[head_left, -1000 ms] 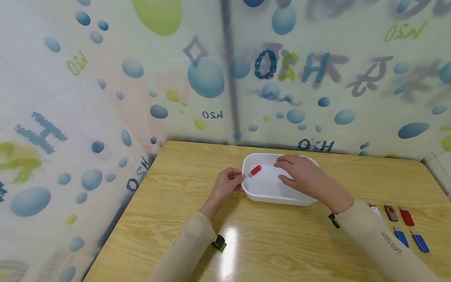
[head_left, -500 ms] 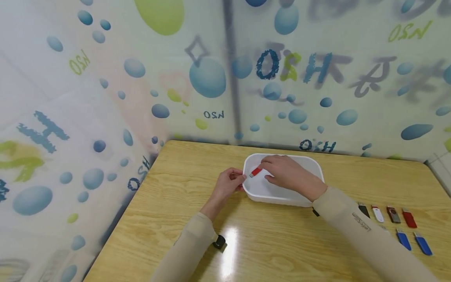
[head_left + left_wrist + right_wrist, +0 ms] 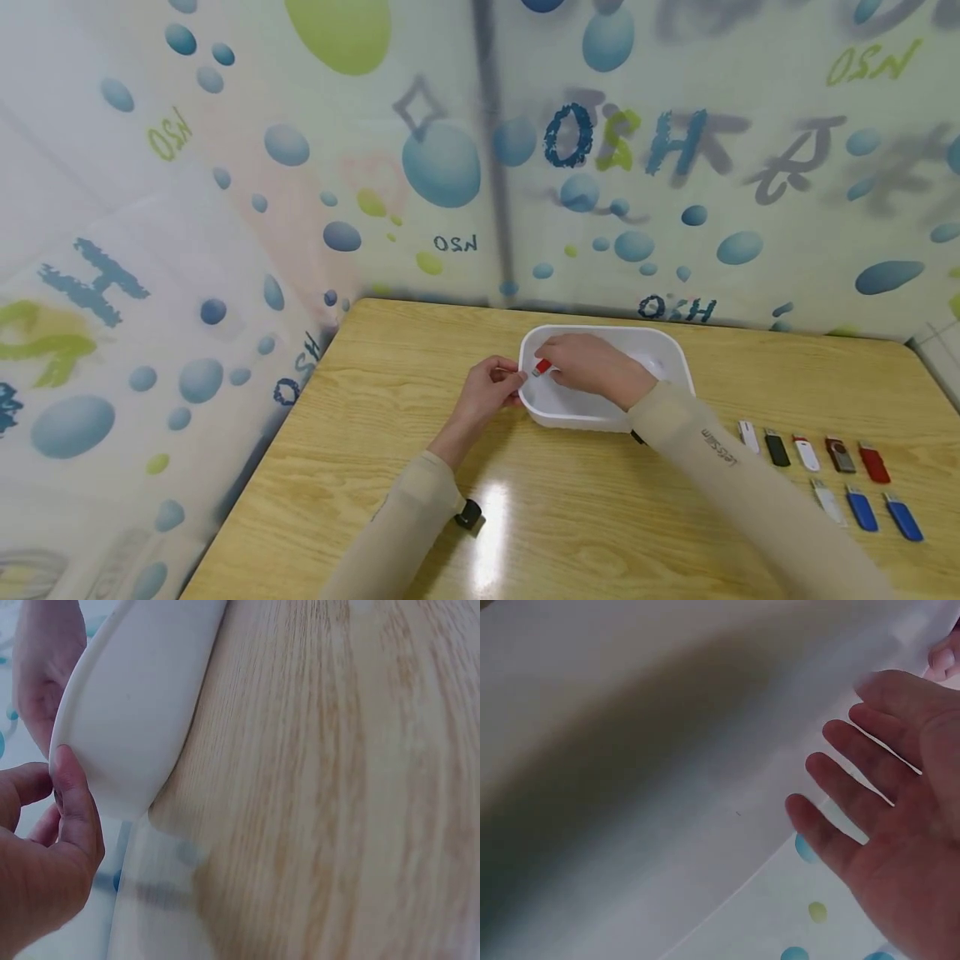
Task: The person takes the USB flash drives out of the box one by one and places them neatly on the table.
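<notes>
At the left of the wooden table [image 3: 360,433], the left hand [image 3: 487,393] sits against the left end of a white tub [image 3: 667,354], its fingers curled and its thumb pressed to the tub's rim; the left wrist view shows the thumb [image 3: 75,802] lying against the tub's outer wall [image 3: 142,712], so this hand grips the tub by its edge. Just to the right, inside the tub near that same left end, lies a small red USB stick [image 3: 542,366], of which only one end shows. The right hand [image 3: 592,367] reaches into the tub from the right and covers the rest of the stick, fingertips at or on it; the head view does not show whether the fingers pinch it or only touch it. In the right wrist view the right hand's fingers [image 3: 855,772] look nearly straight and slightly spread over the tub's white inside, and the stick cannot be seen there, so I cannot tell if it is held. The sleeve of the right arm [image 3: 720,467] crosses the tub's near rim. Farther right on the table, well apart from the tub, lie more USB sticks in two rows: a white one [image 3: 747,434], a black one [image 3: 777,447], another white one [image 3: 807,452], a dark brown one [image 3: 840,454] and a red one [image 3: 874,463] behind, with a white one [image 3: 827,502] and two blue ones [image 3: 861,509] [image 3: 903,517] in front.
</notes>
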Tool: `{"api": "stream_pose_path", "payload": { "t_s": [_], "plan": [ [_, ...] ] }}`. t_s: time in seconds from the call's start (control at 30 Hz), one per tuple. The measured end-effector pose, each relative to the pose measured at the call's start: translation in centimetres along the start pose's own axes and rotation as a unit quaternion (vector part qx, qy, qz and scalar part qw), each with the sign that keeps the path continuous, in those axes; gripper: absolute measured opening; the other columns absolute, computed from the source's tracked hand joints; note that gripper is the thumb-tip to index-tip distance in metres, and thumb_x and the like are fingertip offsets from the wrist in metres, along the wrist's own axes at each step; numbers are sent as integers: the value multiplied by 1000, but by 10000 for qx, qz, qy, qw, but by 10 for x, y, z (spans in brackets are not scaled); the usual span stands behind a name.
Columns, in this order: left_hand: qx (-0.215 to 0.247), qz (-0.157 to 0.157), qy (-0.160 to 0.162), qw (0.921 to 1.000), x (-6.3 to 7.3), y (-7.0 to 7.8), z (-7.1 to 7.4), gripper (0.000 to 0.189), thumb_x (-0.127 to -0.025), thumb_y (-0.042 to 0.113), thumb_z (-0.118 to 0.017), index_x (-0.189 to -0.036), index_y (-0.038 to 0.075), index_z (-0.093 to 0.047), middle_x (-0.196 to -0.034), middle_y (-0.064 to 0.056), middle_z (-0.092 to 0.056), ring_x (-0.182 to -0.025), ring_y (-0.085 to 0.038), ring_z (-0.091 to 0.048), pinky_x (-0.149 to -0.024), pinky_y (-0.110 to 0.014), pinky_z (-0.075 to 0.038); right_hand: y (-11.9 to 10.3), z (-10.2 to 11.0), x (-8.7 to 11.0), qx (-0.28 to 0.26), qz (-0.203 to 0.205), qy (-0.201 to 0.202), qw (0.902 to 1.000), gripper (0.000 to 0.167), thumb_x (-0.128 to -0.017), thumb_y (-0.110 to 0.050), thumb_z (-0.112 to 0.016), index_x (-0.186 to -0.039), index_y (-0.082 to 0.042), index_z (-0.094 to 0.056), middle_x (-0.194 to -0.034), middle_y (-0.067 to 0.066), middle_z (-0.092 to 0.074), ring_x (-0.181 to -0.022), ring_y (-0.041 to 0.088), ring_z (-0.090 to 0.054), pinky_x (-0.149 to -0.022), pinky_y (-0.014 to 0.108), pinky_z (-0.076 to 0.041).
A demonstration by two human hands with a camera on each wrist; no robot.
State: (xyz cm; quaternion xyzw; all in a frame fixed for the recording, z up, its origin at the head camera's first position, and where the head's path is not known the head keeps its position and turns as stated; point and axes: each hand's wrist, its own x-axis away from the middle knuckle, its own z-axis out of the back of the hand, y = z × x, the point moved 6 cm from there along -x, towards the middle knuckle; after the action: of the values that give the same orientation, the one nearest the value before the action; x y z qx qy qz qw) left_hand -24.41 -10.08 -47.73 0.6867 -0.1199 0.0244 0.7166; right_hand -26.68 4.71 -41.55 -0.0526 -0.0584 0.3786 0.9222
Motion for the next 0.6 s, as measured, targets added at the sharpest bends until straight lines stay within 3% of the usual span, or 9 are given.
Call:
{"api": "stream_pose_path", "payload": {
  "t_s": [0.27,0.4,0.6],
  "plan": [
    [94,-46,-30,9999,0,0,0,19,-99,5,-68,-113,-5,-60,-95,-17,-66,-69,-13,-64,-69,-28,-61,-3,-14,-5,-226,-313,-639,9972,37,-103,-5,-61,-139,-5,-61,-133,10,-65,-116,26,-62,-108,43,-49],
    [56,-68,-33,10000,-1,-1,0,21,-99,5,-69,-114,-6,-60,-98,-21,-67,-69,-13,-64,-70,-29,-61,0,-22,-5,-377,-444,-775,9953,32,-107,-6,-51,-138,-4,-61,-137,12,-63,-120,26,-61,-111,44,-46],
    [120,-59,-38,9999,0,-1,-1,20,-98,4,-69,-113,-6,-60,-97,-20,-66,-68,-13,-64,-68,-28,-60,3,-25,-5,86,-364,-365,9986,19,-105,-4,-55,-118,-5,-69,-109,10,-68,-95,23,-63,-95,39,-54]
  ]
}}
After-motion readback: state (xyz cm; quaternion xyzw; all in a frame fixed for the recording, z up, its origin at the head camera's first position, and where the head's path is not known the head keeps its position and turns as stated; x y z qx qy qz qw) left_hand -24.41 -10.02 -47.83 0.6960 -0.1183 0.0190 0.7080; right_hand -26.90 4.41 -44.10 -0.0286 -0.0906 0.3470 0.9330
